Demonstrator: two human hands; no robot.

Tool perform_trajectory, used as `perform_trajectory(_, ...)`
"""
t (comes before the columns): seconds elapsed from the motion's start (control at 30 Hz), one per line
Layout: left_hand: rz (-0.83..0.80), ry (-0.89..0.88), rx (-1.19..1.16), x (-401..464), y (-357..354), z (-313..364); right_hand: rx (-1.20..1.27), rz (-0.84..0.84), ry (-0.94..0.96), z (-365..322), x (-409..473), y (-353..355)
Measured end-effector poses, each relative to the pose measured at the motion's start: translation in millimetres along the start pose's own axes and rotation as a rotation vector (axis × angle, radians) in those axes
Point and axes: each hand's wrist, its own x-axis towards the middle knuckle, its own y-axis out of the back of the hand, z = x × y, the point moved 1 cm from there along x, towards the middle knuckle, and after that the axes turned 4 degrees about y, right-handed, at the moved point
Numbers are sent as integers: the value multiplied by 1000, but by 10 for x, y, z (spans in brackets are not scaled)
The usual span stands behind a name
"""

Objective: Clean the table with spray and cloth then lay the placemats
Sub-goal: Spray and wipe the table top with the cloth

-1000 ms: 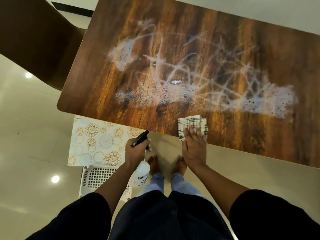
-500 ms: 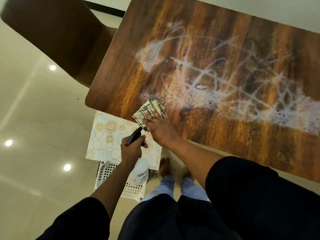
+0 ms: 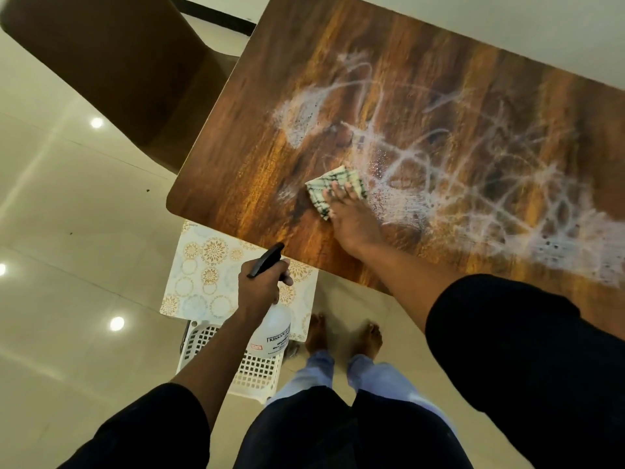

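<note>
The left hand [image 3: 260, 292], nearest, hangs below the counter [image 3: 257, 184] edge, fingers clamped round the spray bottle [image 3: 270, 330]. The placemats [image 3: 206, 265] lie beneath it on a basket [image 3: 250, 370]. Farther on, the right hand [image 3: 351, 221] presses the cloth [image 3: 333, 184] flat on the counter, fingers straight and together. The foam [image 3: 473, 177] lies to the right of and beyond the fingers; judged next stroke: rightward, right hand nearer.

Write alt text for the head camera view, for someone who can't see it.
Seen from above, a person's right hand presses a checked cloth flat on a wooden table streaked with white spray foam. The left hand grips a spray bottle below the table edge, above a patterned placemat lying on a white basket.
</note>
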Motion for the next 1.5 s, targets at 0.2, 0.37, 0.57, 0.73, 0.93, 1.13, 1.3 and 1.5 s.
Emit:
perform_trajectory(0.2, -66, 41, -13, -40, -265, -75, 37, 3, -38, 537, -461, 94)
perform_trajectory(0.37, -188, 37, 13, -143, -662, -26, -28, 41, -105, 967, -1046, 116)
perform_trajectory(0.57, -239, 17, 85, -206, -1162, 84, 89, 194, -447, 1557, -1327, 390)
perform_trajectory(0.73, -198, -3, 94, -333, -1350, 100, 175, 247, -493, 1390, -1265, 309)
perform_trajectory(0.93, -48, -1, 43, -478, -1168, -51, 61, 38, -6, 535, -1017, -69)
perform_trajectory(1.13, 64, 25, -27, -495, -916, -171, -12, -141, 347, 302, -684, -62)
perform_trajectory(1.3, 68, 36, -90, -450, -786, -160, -14, -35, 176, 661, -298, 234)
perform_trajectory(1.5, 84, 38, -111, -355, -658, -134, 86, 72, -92, 583, -54, 220)
